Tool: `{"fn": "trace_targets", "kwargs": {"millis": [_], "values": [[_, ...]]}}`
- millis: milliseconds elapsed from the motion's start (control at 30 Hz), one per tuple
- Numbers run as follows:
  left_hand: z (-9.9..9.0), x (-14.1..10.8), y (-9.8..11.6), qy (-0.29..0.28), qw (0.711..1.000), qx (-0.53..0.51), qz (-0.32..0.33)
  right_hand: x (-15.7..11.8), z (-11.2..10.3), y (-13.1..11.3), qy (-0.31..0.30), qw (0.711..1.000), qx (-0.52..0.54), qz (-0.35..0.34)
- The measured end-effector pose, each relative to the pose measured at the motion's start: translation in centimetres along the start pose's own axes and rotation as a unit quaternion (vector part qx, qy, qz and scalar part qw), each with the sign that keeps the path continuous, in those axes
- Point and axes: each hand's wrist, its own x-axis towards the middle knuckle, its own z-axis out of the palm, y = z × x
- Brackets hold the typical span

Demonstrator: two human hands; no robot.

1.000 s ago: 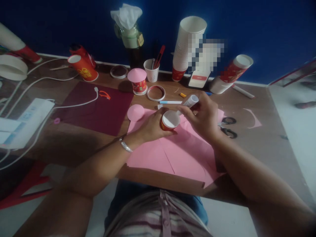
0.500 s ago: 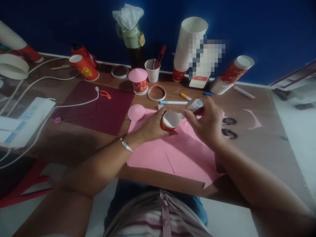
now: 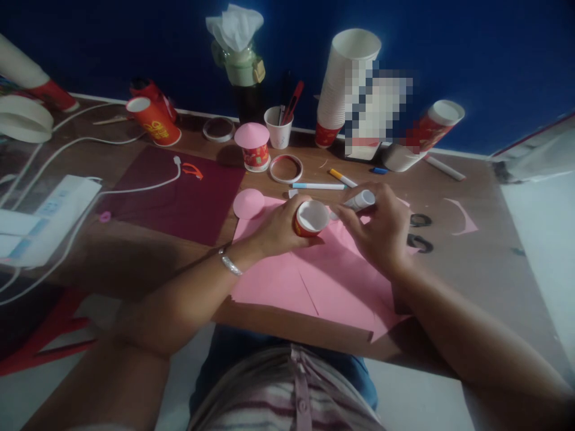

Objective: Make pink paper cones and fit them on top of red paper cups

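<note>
Wrapped in my left hand is a small red paper cup, its white opening facing up. My right hand grips a white glue bottle, tilted, with its narrow tip at the right side of the cup's rim. Whether the tip touches the rim I cannot tell. Below both hands lie pink paper sheets. Just left of the cup rests a pink paper cone. Behind it stands a red cup topped by another pink cone.
Black-handled scissors lie right of my right hand, partly hidden. Markers and a tape roll sit behind the cup. Along the wall stand a tall cup stack and a pen cup. White cables cross the left side.
My right hand and the glue bottle have shifted slightly right and down around the cup's rim. My left hand keeps the cup almost in the same place.
</note>
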Motion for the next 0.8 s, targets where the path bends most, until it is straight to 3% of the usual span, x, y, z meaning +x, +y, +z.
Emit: {"fn": "trace_targets", "kwargs": {"millis": [100,300,533,800], "values": [[-0.1,0.0,0.1,-0.006,1.000,0.005,-0.010,0.0,0.2,-0.3,0.020,0.999,0.001,-0.037],[-0.3,0.0,0.5,-0.014,1.000,-0.007,-0.007,-0.3,0.0,-0.4,0.002,0.997,-0.023,-0.074],[-0.1,0.1,0.2,-0.005,1.000,-0.002,-0.004,-1.0,-0.6,-0.1,-0.011,0.998,-0.017,-0.064],[-0.3,-0.1,0.0,-0.019,1.000,-0.011,0.006,-1.1,-0.4,-0.9,-0.015,0.995,-0.005,-0.096]]}}
